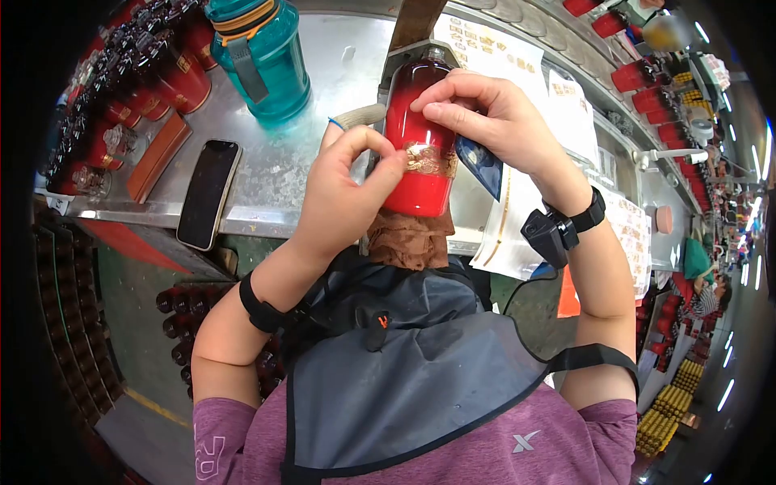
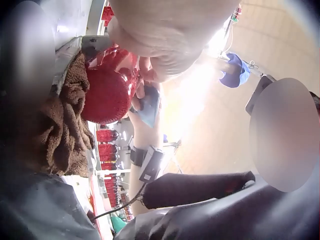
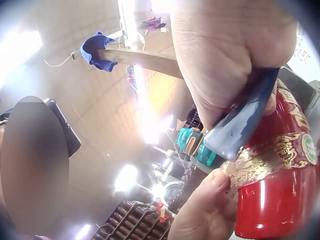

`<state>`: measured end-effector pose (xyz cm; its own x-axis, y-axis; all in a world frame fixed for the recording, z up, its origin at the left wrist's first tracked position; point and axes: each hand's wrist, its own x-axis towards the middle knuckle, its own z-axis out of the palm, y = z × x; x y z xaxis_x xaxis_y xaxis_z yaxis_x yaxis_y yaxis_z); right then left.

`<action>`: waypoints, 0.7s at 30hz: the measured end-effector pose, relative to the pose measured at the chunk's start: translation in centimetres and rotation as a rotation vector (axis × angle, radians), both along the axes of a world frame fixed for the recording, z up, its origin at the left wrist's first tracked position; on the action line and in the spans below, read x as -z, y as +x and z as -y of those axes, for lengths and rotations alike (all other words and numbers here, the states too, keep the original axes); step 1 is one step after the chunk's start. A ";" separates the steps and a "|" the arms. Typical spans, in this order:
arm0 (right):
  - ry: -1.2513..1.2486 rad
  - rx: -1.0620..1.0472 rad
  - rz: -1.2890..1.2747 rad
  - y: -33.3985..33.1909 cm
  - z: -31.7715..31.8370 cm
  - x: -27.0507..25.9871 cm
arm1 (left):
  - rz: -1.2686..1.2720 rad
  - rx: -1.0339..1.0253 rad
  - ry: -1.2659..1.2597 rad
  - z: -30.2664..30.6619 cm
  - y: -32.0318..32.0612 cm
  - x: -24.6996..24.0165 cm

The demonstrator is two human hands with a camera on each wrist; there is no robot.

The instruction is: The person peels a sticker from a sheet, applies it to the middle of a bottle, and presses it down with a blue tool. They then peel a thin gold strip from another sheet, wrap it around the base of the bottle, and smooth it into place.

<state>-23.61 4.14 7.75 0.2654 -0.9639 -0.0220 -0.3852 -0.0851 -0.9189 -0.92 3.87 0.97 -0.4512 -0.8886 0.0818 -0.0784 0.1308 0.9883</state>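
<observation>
A glossy red bottle (image 1: 416, 192), dark towards its neck, lies tilted on a support with its base towards the person. Around its lower body runs a gold patterned label strip (image 3: 272, 162). My left hand (image 1: 343, 186) pinches the near end of that strip between thumb and a finger; a beige finger sleeve (image 1: 361, 117) covers another finger beside the bottle. Over the bottle's upper part is my right hand (image 1: 509, 121), its thumb and index finger close together at the red surface. A flat dark blue scraper-like piece (image 3: 240, 122) is held under its palm, beside the bottle.
Brown cloth (image 1: 411, 238) lies under the bottle's base. A teal water jug (image 1: 271, 77), a phone (image 1: 208, 194) and a brown case (image 1: 158, 158) are on the metal table to the left. Many red bottles (image 1: 179, 81) stand behind. Printed label sheets (image 1: 517, 61) lie to the right.
</observation>
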 end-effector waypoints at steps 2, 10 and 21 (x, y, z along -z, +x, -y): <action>-0.069 0.009 0.030 -0.1 0.1 0.6 | -0.187 -0.018 0.126 -0.2 -0.7 0.5; -0.052 0.014 0.095 0.0 0.0 0.5 | -0.093 -0.023 -0.024 -0.9 -3.1 1.2; -0.068 0.010 0.074 0.0 0.0 0.5 | -0.257 0.013 0.065 -0.7 -2.9 2.2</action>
<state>-23.62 4.13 7.24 0.2542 -0.9651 0.0624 -0.3179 -0.1443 -0.9371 -3.86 4.53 -1.26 -0.4341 -0.8902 0.1383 0.1779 0.0657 0.9818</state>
